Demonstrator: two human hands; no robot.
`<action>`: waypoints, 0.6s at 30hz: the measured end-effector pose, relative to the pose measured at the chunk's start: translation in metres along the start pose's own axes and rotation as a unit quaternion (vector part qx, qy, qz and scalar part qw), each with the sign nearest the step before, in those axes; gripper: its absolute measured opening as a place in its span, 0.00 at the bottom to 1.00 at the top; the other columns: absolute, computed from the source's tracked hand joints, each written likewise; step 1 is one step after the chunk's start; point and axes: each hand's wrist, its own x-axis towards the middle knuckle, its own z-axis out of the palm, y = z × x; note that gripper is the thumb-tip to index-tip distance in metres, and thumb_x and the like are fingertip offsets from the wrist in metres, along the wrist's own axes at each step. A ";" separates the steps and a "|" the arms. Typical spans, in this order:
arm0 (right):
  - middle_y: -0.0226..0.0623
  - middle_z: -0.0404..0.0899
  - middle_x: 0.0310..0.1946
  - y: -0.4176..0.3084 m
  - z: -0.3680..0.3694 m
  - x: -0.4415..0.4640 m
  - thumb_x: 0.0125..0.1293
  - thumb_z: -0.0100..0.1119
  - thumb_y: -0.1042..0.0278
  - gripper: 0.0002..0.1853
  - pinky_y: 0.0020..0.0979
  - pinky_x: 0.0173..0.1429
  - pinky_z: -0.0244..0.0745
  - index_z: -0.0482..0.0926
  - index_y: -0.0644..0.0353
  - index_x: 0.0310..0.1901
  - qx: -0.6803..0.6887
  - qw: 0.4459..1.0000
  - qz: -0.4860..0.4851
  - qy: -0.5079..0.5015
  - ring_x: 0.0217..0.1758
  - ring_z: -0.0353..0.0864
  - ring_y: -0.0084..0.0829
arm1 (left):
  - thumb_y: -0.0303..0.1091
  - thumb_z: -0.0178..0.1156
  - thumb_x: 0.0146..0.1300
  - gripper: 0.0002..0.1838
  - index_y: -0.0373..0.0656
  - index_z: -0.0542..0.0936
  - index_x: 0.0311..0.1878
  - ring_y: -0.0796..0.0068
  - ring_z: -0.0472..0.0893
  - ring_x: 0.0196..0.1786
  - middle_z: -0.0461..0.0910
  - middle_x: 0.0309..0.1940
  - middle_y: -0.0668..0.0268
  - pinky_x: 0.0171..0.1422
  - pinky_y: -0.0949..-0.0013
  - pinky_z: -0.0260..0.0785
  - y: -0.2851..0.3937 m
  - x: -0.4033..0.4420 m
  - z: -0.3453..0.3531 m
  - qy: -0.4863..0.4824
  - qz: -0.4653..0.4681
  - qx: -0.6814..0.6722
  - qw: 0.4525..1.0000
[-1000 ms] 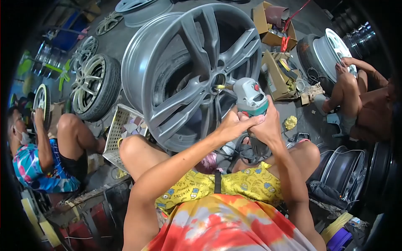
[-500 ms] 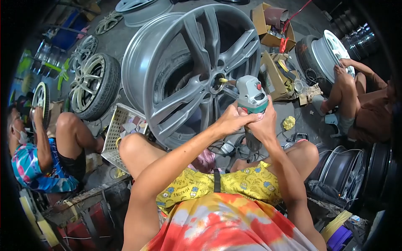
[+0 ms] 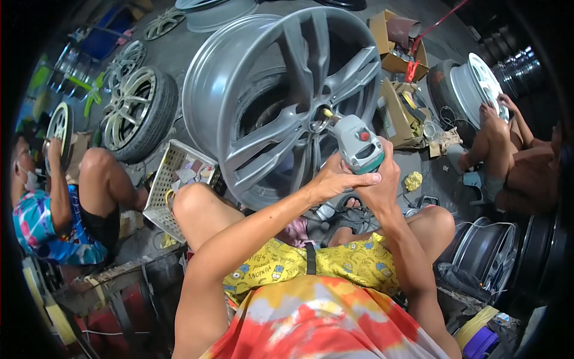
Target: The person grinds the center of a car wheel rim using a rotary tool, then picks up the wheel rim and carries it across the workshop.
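Observation:
A large grey alloy wheel rim stands tilted in front of me, its spokes facing my side. Both hands are wrapped around an angle grinder with a grey head, a red button and a teal body. My left hand closes on it from the left, thumb across the near side. My right hand grips it from the right. From the grinder's head a thin shaft with a small yellow tip reaches the hub at the rim's centre; whether it touches the metal I cannot tell. My hands hide the grinder's lower body.
A perforated crate with scraps stands left of my knee. Cardboard boxes lie beyond the rim to the right. One person sits at left and another at right, each handling a wheel. More rims are nearby.
The grinder's head has tilted and the yellow tip has shifted within the hub area. The view has swung slightly, so the rim appears further right. Both hands keep their hold.

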 end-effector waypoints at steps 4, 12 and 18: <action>0.54 0.86 0.45 -0.001 0.002 -0.008 0.51 0.83 0.66 0.39 0.47 0.50 0.84 0.71 0.61 0.63 -0.027 0.999 -0.018 -0.010 0.49 0.90 0.58 | 0.38 0.83 0.59 0.39 0.37 0.76 0.71 0.72 0.79 0.67 0.82 0.64 0.63 0.76 0.64 0.68 -0.007 -0.005 -0.004 0.000 -0.003 0.004 1.000; 0.54 0.86 0.43 -0.018 -0.001 -0.001 0.50 0.81 0.68 0.36 0.49 0.48 0.83 0.71 0.60 0.60 -0.072 0.997 -0.009 -0.018 0.47 0.89 0.59 | 0.39 0.81 0.60 0.38 0.39 0.76 0.71 0.72 0.78 0.67 0.81 0.64 0.62 0.77 0.63 0.67 0.004 -0.008 -0.006 -0.035 0.006 0.004 0.999; 0.55 0.87 0.41 -0.022 0.001 0.005 0.50 0.80 0.70 0.36 0.49 0.47 0.82 0.71 0.60 0.61 -0.069 0.997 -0.020 -0.003 0.45 0.89 0.61 | 0.41 0.80 0.61 0.36 0.39 0.78 0.69 0.71 0.77 0.69 0.82 0.65 0.62 0.78 0.64 0.66 0.015 -0.007 -0.005 -0.063 -0.001 -0.015 0.998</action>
